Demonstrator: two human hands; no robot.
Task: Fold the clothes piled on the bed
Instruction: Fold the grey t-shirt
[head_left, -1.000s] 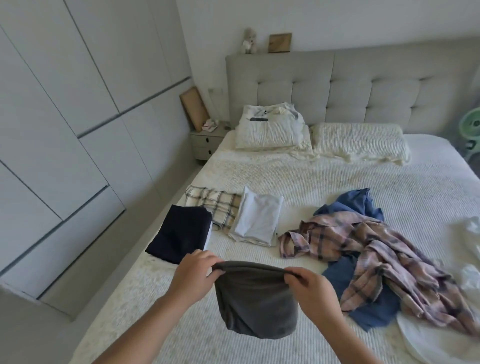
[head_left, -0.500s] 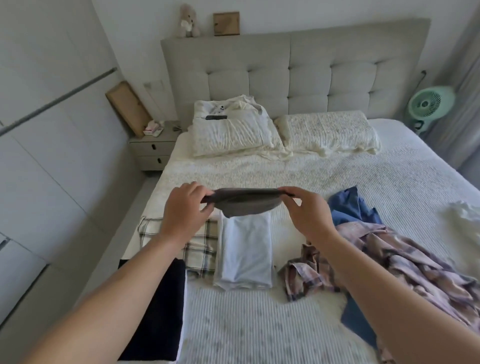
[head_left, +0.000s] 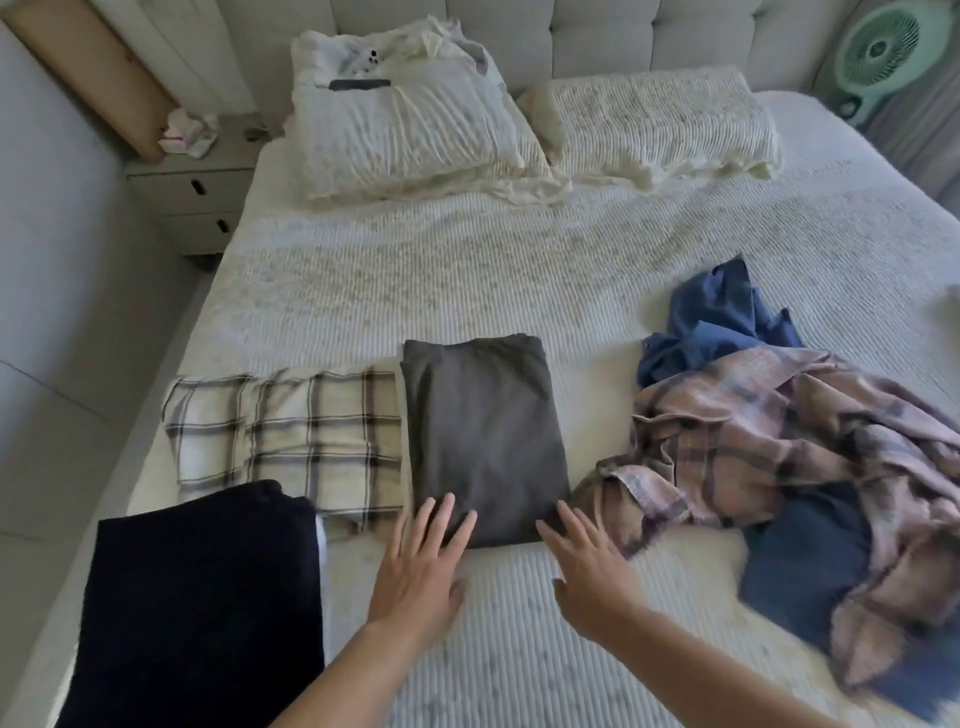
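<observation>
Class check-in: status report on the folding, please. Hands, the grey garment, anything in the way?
Left hand open, fingertips on the folded grey garment. Right hand open at its near corner. Garment flat on the bed. Unfolded plaid shirt alongside, not obstructing.

Colours we see on the bed

We see a dark grey folded garment (head_left: 483, 441), a cream plaid with black lines (head_left: 291, 436), a navy-black folded piece (head_left: 202, 613), a pink-and-grey plaid shirt (head_left: 789, 447) over blue cloth (head_left: 711, 317), white bedding (head_left: 467, 270) and a mint-green fan (head_left: 883, 52).
</observation>
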